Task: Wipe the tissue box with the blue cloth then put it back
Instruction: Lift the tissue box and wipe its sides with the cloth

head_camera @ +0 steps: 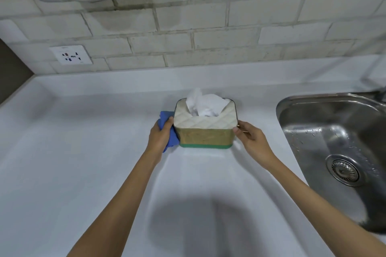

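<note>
The tissue box (205,131) stands upright on the white counter (83,142), with a quilted cream top, a tan side and a green base band. White tissue (203,103) sticks up out of its slot. My left hand (159,136) is closed on the blue cloth (172,135) and presses it against the box's left side. My right hand (251,141) holds the box at its right side, thumb on the front corner and fingers behind it.
A steel sink (334,142) with a round drain (343,170) lies close to the right of the box. A tiled wall (208,27) runs behind, with a white socket (71,55) at the left. A dark panel bounds the counter's far left.
</note>
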Demonstrator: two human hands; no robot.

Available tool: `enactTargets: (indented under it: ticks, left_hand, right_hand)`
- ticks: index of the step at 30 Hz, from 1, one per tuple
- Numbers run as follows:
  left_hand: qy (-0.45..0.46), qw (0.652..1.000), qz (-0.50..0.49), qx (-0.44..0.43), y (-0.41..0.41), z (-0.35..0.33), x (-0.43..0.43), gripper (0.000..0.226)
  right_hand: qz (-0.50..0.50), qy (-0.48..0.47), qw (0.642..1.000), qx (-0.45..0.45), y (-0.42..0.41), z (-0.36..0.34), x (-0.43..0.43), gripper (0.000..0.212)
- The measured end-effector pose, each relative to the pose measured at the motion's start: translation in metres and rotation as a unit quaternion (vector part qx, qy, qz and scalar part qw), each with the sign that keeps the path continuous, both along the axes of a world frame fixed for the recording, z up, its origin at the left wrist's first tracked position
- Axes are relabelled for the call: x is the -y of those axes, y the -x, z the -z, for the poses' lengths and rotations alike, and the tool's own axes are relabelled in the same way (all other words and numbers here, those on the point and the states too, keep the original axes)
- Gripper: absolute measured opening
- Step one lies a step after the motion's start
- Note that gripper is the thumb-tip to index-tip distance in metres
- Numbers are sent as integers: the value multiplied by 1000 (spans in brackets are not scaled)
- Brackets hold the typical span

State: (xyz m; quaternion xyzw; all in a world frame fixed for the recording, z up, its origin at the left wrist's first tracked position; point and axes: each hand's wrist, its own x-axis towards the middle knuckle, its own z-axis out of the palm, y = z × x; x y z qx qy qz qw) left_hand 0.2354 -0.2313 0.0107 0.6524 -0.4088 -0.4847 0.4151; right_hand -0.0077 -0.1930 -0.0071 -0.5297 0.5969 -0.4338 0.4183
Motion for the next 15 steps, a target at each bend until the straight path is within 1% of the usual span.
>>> enactTargets:
  ticks: [6, 9, 12, 15]
  left_hand:
    - [2, 1000, -7, 26, 10, -6, -76, 16]
    - [5, 999, -12, 39, 14, -14, -104, 17]
    - [6, 998, -17, 62, 17, -23, -124, 20]
    - [-10, 995, -21, 93, 20, -31, -134, 23]
  right_hand:
    - [10, 10, 1000, -14, 16, -1, -68, 34]
    - [17, 7, 1000, -11, 23, -6, -87, 31]
    - [17, -7, 1000, -4, 29, -12, -100, 34]
    - [18, -11, 1000, -7, 34, -18, -109, 25]
